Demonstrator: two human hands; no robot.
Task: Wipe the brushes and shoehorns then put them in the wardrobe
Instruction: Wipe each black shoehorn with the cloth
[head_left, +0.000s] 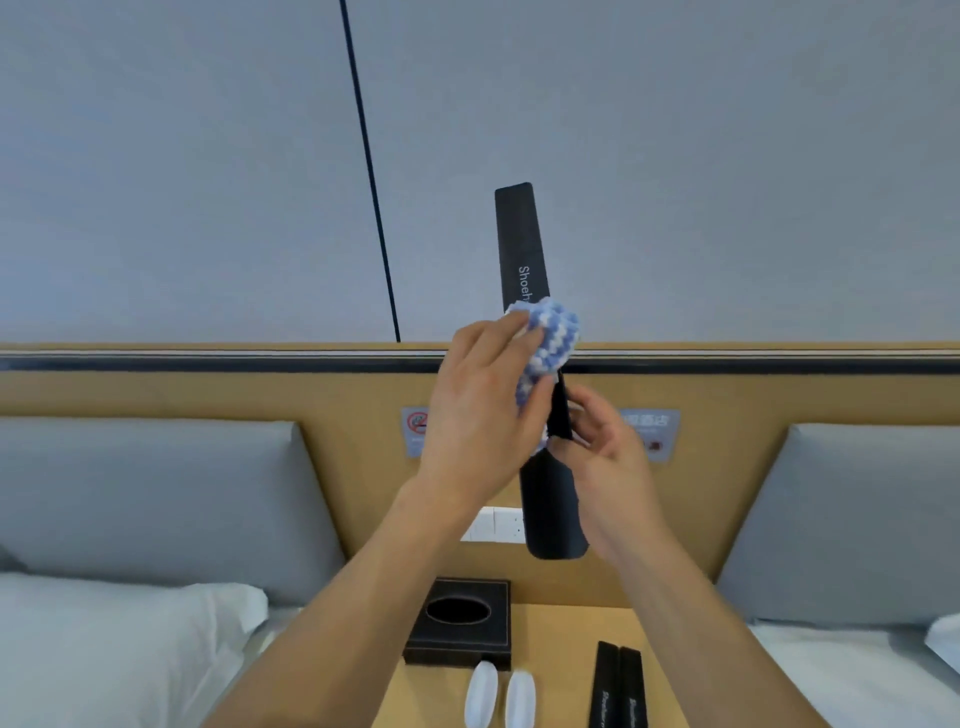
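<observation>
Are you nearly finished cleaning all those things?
Not nearly. Nothing looks put away yet, and no wardrobe is in view. Right now the right hand holds a black shoehorn upright while the left hand rubs it with a blue and white cloth. Still waiting on the bedside table: two black sticks and two white shoehorns. I cannot tell whether those have been wiped.

Matt black plastic for the shoehorn (521, 244), wrapped by a nubby blue-and-white cloth (551, 340). Smooth tan wood on the headboard (208, 389); leather-look black on the tissue box (460, 623). Glossy white plastic on two small shoehorns (500, 696).
</observation>
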